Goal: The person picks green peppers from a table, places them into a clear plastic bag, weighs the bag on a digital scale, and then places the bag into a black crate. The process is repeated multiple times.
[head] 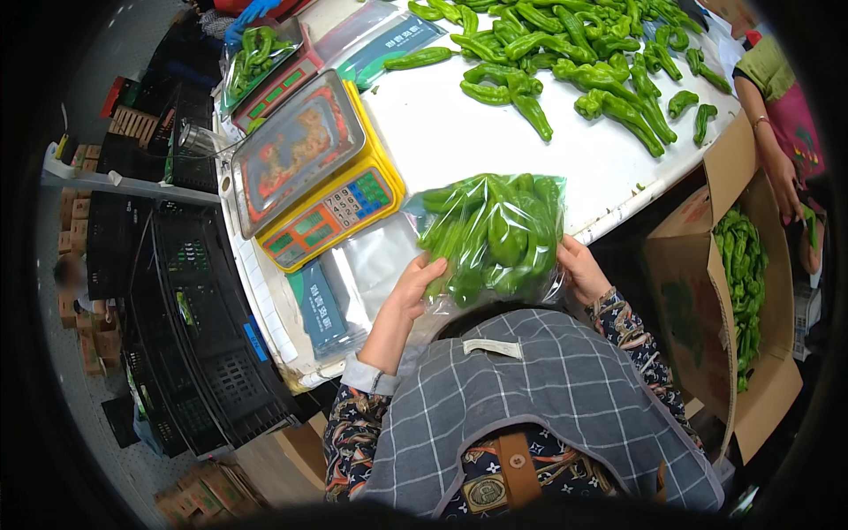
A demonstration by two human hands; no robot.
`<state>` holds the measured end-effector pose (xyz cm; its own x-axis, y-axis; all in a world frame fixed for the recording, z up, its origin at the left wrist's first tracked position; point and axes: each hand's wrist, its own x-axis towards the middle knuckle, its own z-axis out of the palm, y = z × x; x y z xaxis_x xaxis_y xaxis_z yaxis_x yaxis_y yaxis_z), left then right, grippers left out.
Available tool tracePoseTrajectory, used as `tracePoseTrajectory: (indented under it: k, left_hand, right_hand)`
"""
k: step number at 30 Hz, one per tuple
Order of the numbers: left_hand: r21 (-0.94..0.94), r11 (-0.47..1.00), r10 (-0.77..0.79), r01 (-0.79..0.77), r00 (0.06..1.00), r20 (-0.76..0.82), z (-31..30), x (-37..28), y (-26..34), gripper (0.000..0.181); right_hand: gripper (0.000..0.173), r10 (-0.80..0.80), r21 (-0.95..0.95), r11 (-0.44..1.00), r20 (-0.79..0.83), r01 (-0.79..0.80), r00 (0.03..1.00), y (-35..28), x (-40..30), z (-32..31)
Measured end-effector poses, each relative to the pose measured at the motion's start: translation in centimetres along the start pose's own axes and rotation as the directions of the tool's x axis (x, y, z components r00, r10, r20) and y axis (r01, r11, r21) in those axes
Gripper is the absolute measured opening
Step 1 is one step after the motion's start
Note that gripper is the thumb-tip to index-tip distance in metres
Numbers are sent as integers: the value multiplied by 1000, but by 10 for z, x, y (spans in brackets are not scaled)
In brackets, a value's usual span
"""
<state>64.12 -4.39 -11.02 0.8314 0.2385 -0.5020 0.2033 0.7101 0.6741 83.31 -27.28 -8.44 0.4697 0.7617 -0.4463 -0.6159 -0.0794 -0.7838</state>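
A clear plastic bag full of long green peppers (493, 238) is stretched between both hands at the front of the white table. My left hand (414, 285) pinches its left side near the bottom with thumb and fingers. On the other side, my right hand (583, 268) grips the right edge of the bag. Left of the bag stands a yellow digital scale (331, 215) with a stained metal pan (301, 152), which carries no goods. Flat printed plastic bags (321, 311) lie beside my left forearm.
Loose green peppers (563, 40) heap across the table's far side. A second scale (281, 86) bears another filled bag (255, 59) near a blue-gloved hand (258, 10). At right, a person's hand (785, 192) is beside an open cardboard box (689, 291) of peppers. Black crates (218, 331) stand left.
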Motion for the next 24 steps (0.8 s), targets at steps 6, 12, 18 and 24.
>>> tracePoseTrajectory:
  k: [6, 12, 18, 24]
  left_hand:
    - [-80, 959, 280, -273, 955, 94, 22, -46, 37, 81]
    - [-179, 908, 401, -378, 910, 109, -11, -84, 44, 82]
    - [-192, 888, 434, -418, 899, 52, -14, -112, 36, 79]
    - [-242, 844, 492, -479, 871, -9, -18, -133, 25, 71]
  right_hand:
    - [56, -176, 19, 984, 144, 175, 974, -24, 10, 26]
    - [62, -213, -31, 971, 347, 239, 913, -37, 17, 77]
    - [61, -94, -147, 975, 408, 167, 908, -37, 26, 101]
    - [58, -32, -152, 980, 511, 127, 859, -38, 38, 123]
